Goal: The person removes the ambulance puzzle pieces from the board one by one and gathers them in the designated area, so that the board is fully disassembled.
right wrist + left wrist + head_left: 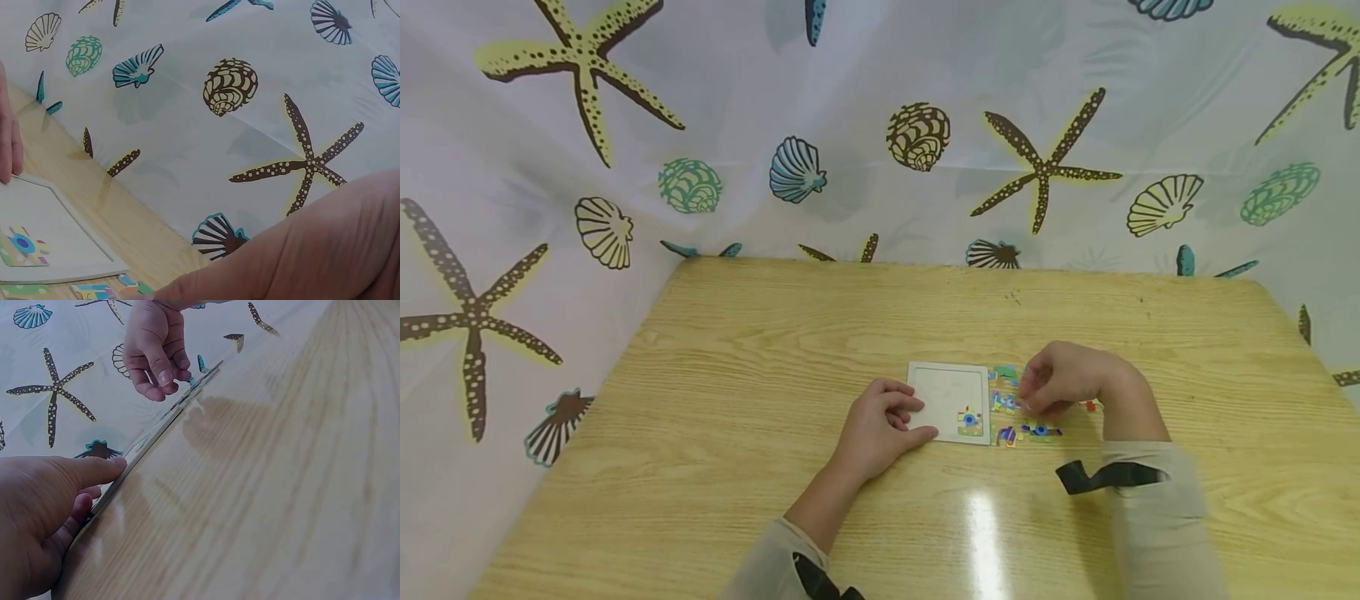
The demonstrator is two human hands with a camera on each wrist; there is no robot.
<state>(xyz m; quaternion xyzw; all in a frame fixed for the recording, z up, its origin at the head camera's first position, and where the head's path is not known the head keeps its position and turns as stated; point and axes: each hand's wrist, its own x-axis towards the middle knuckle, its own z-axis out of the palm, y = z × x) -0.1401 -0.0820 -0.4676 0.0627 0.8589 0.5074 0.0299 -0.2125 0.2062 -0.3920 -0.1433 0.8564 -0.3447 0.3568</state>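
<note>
A square white puzzle tray (949, 383) lies flat on the table, with one puzzle piece (969, 421) bearing a blue circle in its lower right corner. My left hand (883, 425) holds the tray by its left edge. In the left wrist view the thumb (100, 470) lies along the tray's edge, the other fingers tucked beside it. Over the loose puzzle pieces (1006, 402) right of the tray hovers my right hand (1060, 382), its fingers loosely bent downward. Between them no piece shows in the left wrist view.
Several colourful pieces lie beside the tray's right side, among them a purple one (1007, 436) and a blue one (1041, 431). A red bit (1091, 406) shows near the right wrist. The wooden table (760, 350) meets a curtain (865, 200) printed with shells and starfish.
</note>
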